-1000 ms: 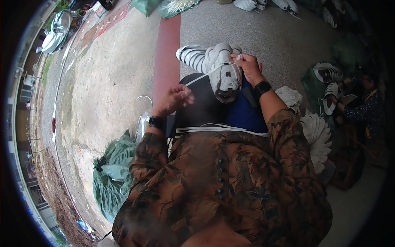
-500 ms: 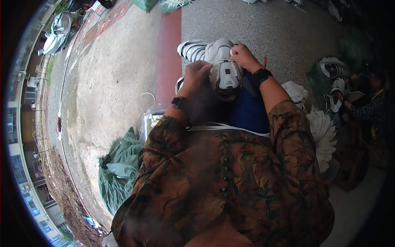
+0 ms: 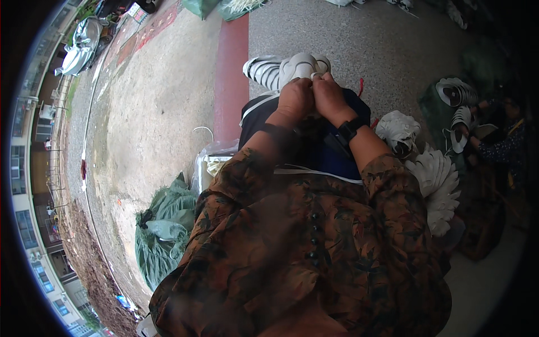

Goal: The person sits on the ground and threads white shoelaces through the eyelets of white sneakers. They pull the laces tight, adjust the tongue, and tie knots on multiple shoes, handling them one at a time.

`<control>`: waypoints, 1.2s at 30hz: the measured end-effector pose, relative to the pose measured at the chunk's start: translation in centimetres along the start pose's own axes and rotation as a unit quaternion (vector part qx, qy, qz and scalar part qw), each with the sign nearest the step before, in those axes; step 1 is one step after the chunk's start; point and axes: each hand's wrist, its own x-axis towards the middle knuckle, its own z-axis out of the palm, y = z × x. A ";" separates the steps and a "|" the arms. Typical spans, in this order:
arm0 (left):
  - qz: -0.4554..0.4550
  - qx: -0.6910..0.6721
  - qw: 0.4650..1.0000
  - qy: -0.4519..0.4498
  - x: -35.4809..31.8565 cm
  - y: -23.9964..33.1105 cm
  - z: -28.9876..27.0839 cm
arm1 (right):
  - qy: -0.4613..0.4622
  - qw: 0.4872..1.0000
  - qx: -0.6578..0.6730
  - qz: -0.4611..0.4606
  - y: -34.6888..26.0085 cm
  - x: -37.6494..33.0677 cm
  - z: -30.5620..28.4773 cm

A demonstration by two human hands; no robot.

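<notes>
My left hand (image 3: 295, 99) and my right hand (image 3: 330, 99) are side by side above my lap, both closed with fingertips pinched together. A small bit of white shows at the fingertips; the rest of what they hold is hidden behind the hands. Just beyond them lies a row of nested white shoe uppers (image 3: 264, 71), with a rounded white piece (image 3: 302, 65) at its near end. Dark and blue cloth (image 3: 339, 155) covers my lap beneath my wrists.
White shoe uppers (image 3: 431, 174) lie in a pile at my right, beside another white bundle (image 3: 398, 129). A green sack (image 3: 165, 230) and a clear plastic bag (image 3: 205, 163) stand at my left. Farther right, another person (image 3: 502, 135) handles white uppers (image 3: 461, 124).
My hands have come together from either side of a white mesh shoe upper. That upper no longer shows. Both hands are now pinched close to each other.
</notes>
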 end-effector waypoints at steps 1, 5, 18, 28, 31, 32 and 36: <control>0.010 0.035 0.999 -0.027 0.1 0.3 -0.2 | -0.012 1.000 -0.013 0.018 0.1 0.3 0.1; 0.081 0.174 0.977 -0.091 0.3 0.9 -1.1 | -0.027 0.999 0.037 0.010 0.7 0.7 -0.8; 0.029 0.115 0.992 -0.052 0.2 0.8 0.3 | 0.039 0.980 0.188 0.050 2.2 -0.1 1.0; 0.004 -0.241 0.967 -0.086 -7.2 -1.2 -6.8 | 0.167 0.968 0.188 0.002 0.8 -0.8 1.0; -0.271 -0.581 0.767 -0.011 -7.4 -3.8 -9.2 | 0.133 0.978 0.119 -0.103 -0.8 -0.9 0.4; -0.294 -0.684 0.667 0.029 -7.5 -5.9 -9.0 | 0.107 0.982 0.098 -0.123 -1.3 -0.8 0.2; -0.240 -0.806 0.540 -0.037 -8.6 -7.8 -7.5 | 0.043 0.992 0.021 -0.120 -1.5 -0.7 0.7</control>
